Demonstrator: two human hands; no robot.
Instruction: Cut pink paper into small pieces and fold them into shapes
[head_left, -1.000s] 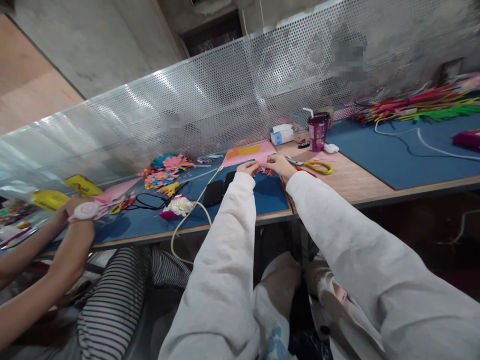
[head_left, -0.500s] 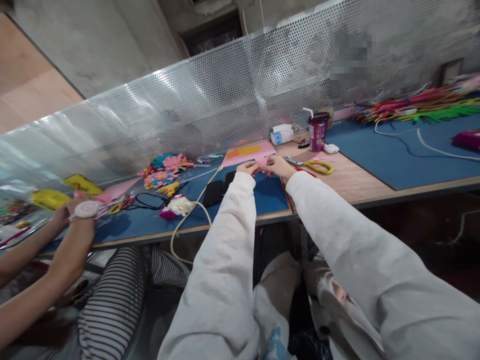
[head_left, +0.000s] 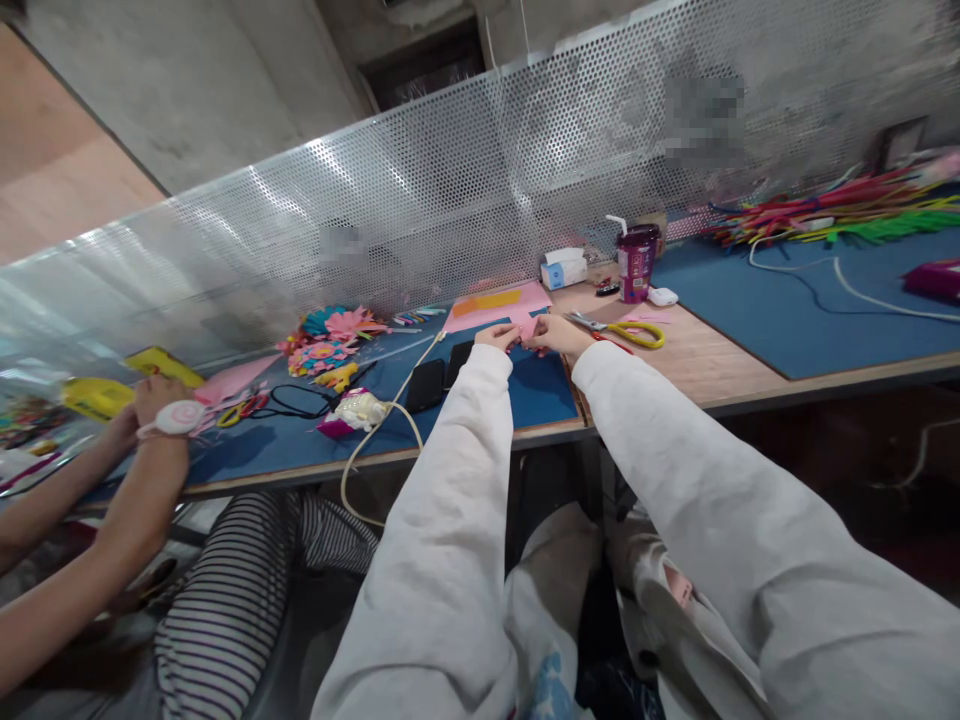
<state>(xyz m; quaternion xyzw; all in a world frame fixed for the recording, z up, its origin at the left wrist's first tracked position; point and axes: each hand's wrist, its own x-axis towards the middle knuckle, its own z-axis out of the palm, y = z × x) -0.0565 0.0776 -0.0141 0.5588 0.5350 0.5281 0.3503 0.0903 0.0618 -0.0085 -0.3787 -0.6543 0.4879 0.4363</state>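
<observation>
1. Two hands meet near the centre of the frame: the left hand [head_left: 497, 335] and the right hand [head_left: 556, 331] are drawn close together, fingertips pinched on a small pink paper piece [head_left: 527, 326] held between them just above the blue mat [head_left: 541, 392].
2. That paper looks thin, light and limp; it should crease or tear easily, so a grip at its edges with fingertips suits it best.
3. Just right of the hands, yellow-handled scissors [head_left: 626, 331] lie on the wooden tabletop [head_left: 712, 365].
4. Beyond the hands lie pink and orange sheets [head_left: 497, 303], with a purple cup [head_left: 636, 262] further right.
5. Left of centre sit paper flowers [head_left: 330, 340] and a dark phone [head_left: 427, 384].
6. At lower left, another person's forearm [head_left: 112, 540] wears a wrist pincushion-like band [head_left: 174, 418].
</observation>
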